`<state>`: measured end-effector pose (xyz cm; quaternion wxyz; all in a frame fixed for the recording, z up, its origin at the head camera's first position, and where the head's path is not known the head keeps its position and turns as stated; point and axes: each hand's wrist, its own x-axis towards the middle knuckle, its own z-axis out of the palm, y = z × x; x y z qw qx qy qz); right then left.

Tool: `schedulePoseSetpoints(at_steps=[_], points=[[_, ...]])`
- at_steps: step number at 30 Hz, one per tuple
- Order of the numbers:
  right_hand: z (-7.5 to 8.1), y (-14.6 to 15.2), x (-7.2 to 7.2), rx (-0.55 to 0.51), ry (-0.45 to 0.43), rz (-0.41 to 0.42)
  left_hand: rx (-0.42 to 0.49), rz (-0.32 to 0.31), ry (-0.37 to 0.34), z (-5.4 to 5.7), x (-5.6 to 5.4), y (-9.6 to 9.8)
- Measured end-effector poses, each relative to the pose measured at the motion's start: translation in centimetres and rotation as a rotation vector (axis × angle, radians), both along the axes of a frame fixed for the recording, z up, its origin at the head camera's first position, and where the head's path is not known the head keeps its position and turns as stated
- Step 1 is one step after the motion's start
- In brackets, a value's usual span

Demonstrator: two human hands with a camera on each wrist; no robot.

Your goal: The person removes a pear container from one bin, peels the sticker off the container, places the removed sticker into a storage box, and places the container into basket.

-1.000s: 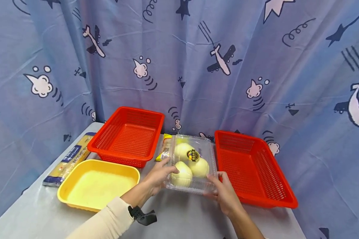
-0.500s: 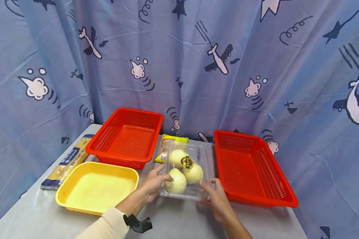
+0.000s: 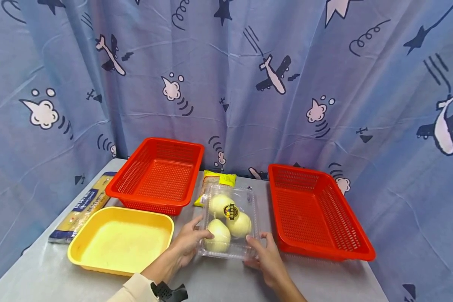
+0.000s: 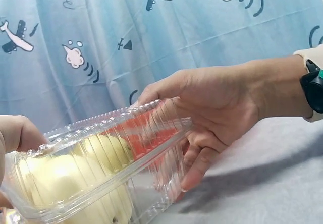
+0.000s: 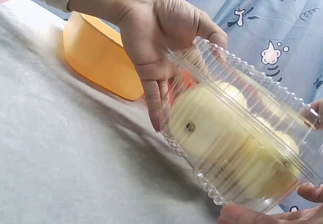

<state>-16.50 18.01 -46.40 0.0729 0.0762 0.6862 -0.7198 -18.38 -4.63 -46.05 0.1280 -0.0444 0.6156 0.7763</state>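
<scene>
Your grip pinches the clear fruit box (image 3: pixel 245 201) from both sides above the middle of the bench (image 3: pixel 219 289), left hand (image 3: pixel 186 242) and right hand (image 3: pixel 265 256) near its closer corners, thumbs on top. The thin plastic should flex and slip; the pale fruits (image 3: pixel 217 237) likely weigh, roll and bruise, so support the base.
</scene>
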Motion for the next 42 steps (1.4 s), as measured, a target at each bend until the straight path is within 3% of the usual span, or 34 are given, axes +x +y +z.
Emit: schedulePoseSetpoints(at_steps=[11,18,30,42], points=[[-0.9,-0.2,0.8,-0.030,0.031,0.015,0.013,-0.001,-0.003,-0.8,0.7,-0.4],[-1.1,-0.1,1.3,-0.028,0.006,0.031,-0.021,-0.020,-0.006,-1.0,1.1,-0.7],[-1.6,-0.2,1.6,0.026,-0.039,0.008,-0.049,-0.019,-0.042,-1.3,1.3,-0.6],[-1.9,-0.3,2.0,0.171,-0.039,-0.020,-0.092,-0.025,-0.004,-2.4,1.5,-0.7]])
